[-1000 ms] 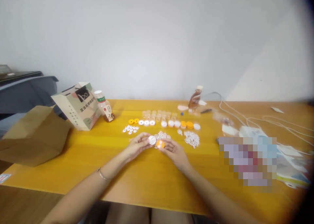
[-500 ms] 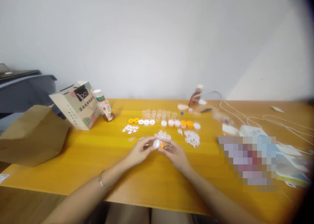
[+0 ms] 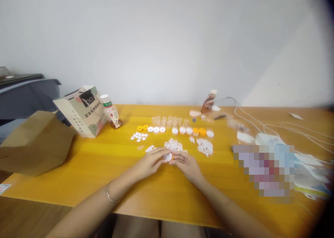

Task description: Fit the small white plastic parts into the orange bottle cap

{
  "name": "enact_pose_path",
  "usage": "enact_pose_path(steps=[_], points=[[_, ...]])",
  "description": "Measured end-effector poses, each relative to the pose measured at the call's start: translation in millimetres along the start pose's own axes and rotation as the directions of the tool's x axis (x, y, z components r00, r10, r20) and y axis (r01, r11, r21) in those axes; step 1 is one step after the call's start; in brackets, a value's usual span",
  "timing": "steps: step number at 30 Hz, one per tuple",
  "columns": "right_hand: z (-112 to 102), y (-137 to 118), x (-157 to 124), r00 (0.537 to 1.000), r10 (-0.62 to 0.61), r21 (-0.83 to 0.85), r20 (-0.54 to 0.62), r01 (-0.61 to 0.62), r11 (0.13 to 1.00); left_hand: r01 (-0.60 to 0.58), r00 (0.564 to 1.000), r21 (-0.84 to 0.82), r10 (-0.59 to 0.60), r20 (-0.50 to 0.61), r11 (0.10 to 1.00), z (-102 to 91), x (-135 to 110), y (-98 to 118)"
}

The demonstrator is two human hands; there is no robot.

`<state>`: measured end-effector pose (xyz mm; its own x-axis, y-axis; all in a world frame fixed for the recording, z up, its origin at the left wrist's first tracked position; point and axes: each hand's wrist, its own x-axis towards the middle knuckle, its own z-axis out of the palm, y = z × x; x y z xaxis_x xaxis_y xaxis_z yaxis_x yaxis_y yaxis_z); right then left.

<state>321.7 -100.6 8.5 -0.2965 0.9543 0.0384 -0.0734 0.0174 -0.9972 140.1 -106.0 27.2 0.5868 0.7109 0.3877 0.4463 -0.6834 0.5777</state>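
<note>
Holding white disc [image 3: 167,157] against orange cap [image 3: 172,157] — apart a second ago, now seemingly being joined.
Gripped in curled fingers of left hand [image 3: 149,164] and right hand [image 3: 189,167], inward of desk [image 3: 146,201] front edge.

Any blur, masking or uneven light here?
In the head view, the handheld white and orange round parts look soft; pixelation covers part of the yellow wooden tabletop; darkness rims the right edge; a diagonal brightness edge crosses the pale grey wall.
</note>
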Motion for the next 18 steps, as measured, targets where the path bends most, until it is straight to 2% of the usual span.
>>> enact_pose_path(steps=[7,18], points=[[1.8,-0.6,-2.1,1.000,0.022,-0.004,-0.009,-0.022,1.000,-0.032,0.999,0.019,0.031,0.034,0.999,-1.4,-2.6,-3.2],[7.0,4.3,-9.5,0.995,-0.043,-0.021,-0.086,0.041,0.999,-0.026,0.999,0.081,0.028,-0.031,0.996,2.8,-5.3,-1.7]])
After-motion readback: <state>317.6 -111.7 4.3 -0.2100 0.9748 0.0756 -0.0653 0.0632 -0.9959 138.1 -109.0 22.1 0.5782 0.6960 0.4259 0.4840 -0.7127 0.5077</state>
